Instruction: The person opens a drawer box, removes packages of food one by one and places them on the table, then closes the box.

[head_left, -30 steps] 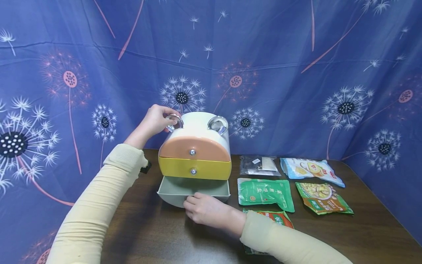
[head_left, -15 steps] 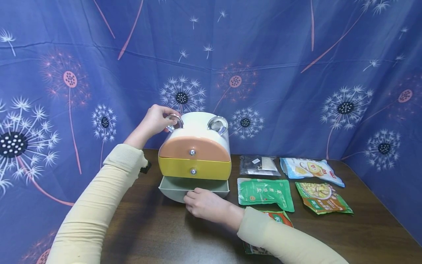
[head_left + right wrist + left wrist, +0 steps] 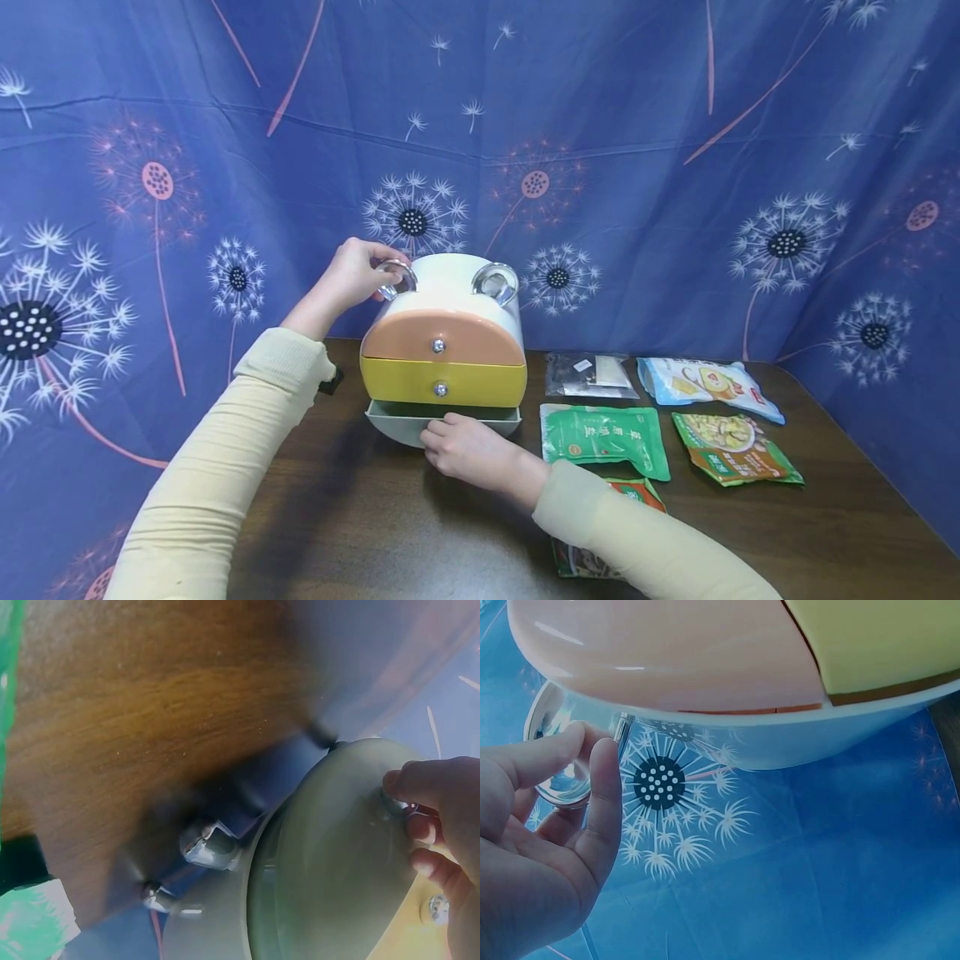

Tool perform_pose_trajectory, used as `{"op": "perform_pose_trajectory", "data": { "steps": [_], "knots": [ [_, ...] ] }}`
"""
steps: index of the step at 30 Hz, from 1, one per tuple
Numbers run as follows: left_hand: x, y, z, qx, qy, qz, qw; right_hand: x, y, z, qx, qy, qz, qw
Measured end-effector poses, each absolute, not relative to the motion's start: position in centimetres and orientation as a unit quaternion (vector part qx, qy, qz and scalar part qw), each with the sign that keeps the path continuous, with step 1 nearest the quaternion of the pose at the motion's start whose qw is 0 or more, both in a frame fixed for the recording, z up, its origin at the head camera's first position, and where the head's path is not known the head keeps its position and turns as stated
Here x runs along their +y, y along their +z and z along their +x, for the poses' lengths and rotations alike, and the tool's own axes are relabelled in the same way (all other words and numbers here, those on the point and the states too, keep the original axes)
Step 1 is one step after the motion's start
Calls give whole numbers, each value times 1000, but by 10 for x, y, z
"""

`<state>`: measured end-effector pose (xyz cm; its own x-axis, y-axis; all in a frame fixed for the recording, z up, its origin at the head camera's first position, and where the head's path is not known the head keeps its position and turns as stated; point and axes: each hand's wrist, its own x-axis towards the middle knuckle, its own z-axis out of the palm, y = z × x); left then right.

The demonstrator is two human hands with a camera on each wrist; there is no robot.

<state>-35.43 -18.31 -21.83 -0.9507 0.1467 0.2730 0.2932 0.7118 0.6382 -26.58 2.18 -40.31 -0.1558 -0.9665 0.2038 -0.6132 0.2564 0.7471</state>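
Observation:
A small rounded drawer box [image 3: 450, 279] with a white shell stands on the table. Its orange drawer [image 3: 397, 337] and yellow drawer [image 3: 397, 383] are closed, while the grey-green bottom drawer [image 3: 393, 427] sticks out a little. On top are two round silver ornaments. My left hand [image 3: 351, 275] holds the left silver ornament [image 3: 574, 769], thumb and fingers around its rim. Low at the front, my right hand [image 3: 472, 450] pinches the knob [image 3: 394, 802] of the bottom drawer; the right wrist view shows fingertips on it. The drawer's inside is mostly hidden.
Right of the box lie a clear packet [image 3: 588, 377], a light-blue snack bag [image 3: 708, 389], a green pouch [image 3: 603, 437] and a green-orange food packet [image 3: 738, 450]. Another packet [image 3: 588, 562] is partly under my right sleeve. A patterned blue cloth [image 3: 637, 167] hangs behind.
The bottom drawer has slid further into the box, away from me, with my right hand moving along at its knob. My left hand has stayed on the silver ornament.

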Motion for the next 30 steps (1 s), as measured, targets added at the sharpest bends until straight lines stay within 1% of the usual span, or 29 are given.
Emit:
{"op": "perform_pose_trajectory", "data": {
  "steps": [6,21,30],
  "knots": [
    [-183,-217,-354,-921,-357,-121,99,20,-404,-273,-723,-254,548,336],
    [-183,-218,-359,-927,-339,-134,91,18,-403,-284,-727,-236,545,345],
    [-182,-217,-361,-930,-333,-133,85,15,-400,-286,-744,-263,533,307]
  ]
}}
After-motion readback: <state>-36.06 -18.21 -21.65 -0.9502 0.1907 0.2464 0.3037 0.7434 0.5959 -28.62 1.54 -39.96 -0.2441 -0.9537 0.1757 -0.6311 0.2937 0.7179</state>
